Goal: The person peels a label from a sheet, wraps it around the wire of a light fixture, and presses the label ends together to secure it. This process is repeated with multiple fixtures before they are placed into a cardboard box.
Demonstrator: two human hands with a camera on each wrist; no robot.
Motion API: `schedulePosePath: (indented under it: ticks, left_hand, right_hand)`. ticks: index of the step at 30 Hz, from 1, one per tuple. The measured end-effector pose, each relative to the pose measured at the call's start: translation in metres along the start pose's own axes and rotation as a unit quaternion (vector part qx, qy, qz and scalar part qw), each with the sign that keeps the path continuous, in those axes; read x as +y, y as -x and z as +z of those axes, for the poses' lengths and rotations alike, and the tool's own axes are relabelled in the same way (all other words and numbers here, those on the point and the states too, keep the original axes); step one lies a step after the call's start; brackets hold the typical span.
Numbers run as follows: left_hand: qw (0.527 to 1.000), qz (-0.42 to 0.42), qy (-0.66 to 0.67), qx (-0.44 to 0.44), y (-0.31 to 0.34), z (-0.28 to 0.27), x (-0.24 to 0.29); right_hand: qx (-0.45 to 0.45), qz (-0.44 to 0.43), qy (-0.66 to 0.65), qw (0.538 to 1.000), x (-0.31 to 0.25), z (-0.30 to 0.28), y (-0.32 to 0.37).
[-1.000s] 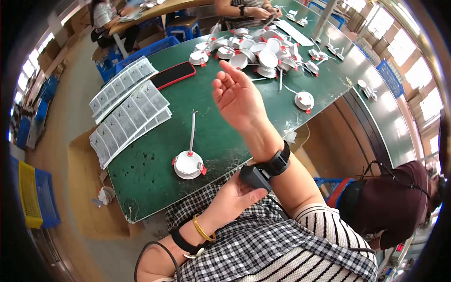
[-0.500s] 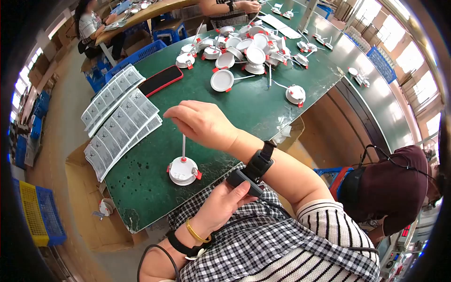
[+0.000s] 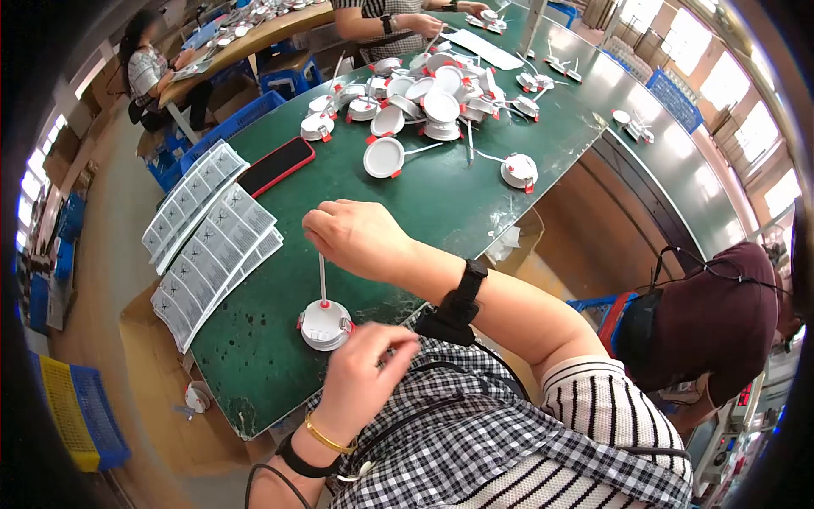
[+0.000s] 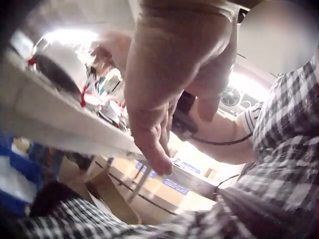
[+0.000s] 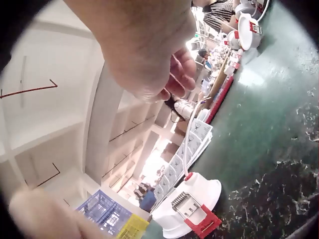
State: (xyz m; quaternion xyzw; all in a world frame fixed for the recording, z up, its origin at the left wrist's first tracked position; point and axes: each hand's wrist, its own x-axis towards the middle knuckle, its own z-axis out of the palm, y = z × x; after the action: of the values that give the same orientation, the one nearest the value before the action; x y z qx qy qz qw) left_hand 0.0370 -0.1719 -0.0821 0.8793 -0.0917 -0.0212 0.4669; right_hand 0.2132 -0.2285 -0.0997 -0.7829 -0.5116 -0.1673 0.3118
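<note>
A round white downlight [image 3: 326, 327] with red-tipped spring clips lies on the green table's near edge, its white cable [image 3: 322, 280] sticking up. My right hand [image 3: 360, 242] hovers beyond it, back upward, overlapping the cable's top in the head view. In the right wrist view its fingers [image 5: 182, 74] curl loosely around nothing, and the bare cable end shows just beside them. My left hand [image 3: 365, 373], slightly blurred, is raised at the near table edge, thumb and fingers apart and holding nothing. Close behind it sits the black camera [image 3: 445, 322] strapped on my right wrist.
Printed sheets [image 3: 216, 254] lie along the table's left side, beside a red-edged phone [image 3: 275, 167]. Farther back is a heap of downlights [image 3: 441, 106], with single ones [image 3: 384, 159] nearer. Another person's hands [image 3: 420, 25] work across the table. Someone in maroon [image 3: 712, 322] sits at right.
My left hand has let go of the camera on my right wrist and moved left. My right hand has turned from palm up to back up and come down over the cable.
</note>
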Motion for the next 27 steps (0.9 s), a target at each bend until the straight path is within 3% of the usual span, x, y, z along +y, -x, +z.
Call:
schedulePosePath:
  ticks: [1, 2, 4, 8, 12, 14, 16, 17, 18, 20, 21, 23, 26, 27]
  left_hand:
    - [0.991, 0.089, -0.058, 0.077, -0.002, 0.0, -0.002]
    - [0.991, 0.09, -0.059, 0.076, -0.006, 0.001, 0.004]
    - [0.941, 0.237, -0.204, 0.127, -0.027, -0.002, 0.032]
    - [0.945, 0.217, -0.231, 0.078, -0.043, 0.002, 0.042]
    - [0.942, 0.234, -0.235, 0.047, -0.046, 0.001, 0.042]
    - [0.94, 0.246, -0.232, 0.044, -0.048, 0.004, 0.04]
    - [0.935, 0.268, -0.226, 0.053, -0.045, 0.006, 0.038]
    - [0.935, 0.271, -0.217, 0.07, -0.042, 0.007, 0.033]
    - [0.936, 0.278, -0.201, 0.074, -0.035, 0.001, 0.028]
    - [0.956, 0.23, -0.14, 0.118, -0.013, -0.019, 0.021]
    - [0.964, 0.179, -0.13, 0.149, 0.002, -0.029, 0.01]
    - [0.965, 0.069, -0.098, 0.234, 0.036, -0.042, -0.027]
    - [0.963, -0.043, -0.114, 0.239, 0.065, -0.044, -0.057]
    - [0.967, -0.049, -0.104, 0.228, 0.063, -0.039, -0.061]
  right_hand:
    - [0.001, 0.002, 0.0, 1.0, 0.0, 0.001, 0.001]
    - [-0.015, 0.008, -0.004, 1.0, -0.001, 0.002, 0.002]
    - [-0.031, 0.013, -0.009, 0.999, -0.005, 0.004, 0.002]
    - [-0.05, -0.041, 0.036, 0.997, -0.014, 0.007, 0.003]
    - [-0.125, -0.088, 0.093, 0.984, -0.027, 0.0, 0.006]
    - [-0.117, -0.048, 0.041, 0.991, -0.026, 0.007, 0.01]
    - [-0.196, 0.123, -0.08, 0.97, -0.028, 0.011, 0.009]
    - [-0.141, 0.093, -0.118, 0.979, -0.025, 0.011, 0.015]
    - [-0.161, 0.101, -0.14, 0.972, -0.025, 0.003, 0.015]
    - [-0.132, 0.112, -0.264, 0.949, -0.008, -0.004, 0.032]
    - [-0.091, 0.109, -0.26, 0.955, -0.005, -0.007, 0.039]
    - [-0.125, 0.125, -0.273, 0.946, 0.008, -0.017, 0.055]
    - [-0.224, 0.279, -0.366, 0.859, 0.011, -0.019, 0.063]
    - [-0.227, 0.276, -0.365, 0.86, 0.009, -0.015, 0.059]
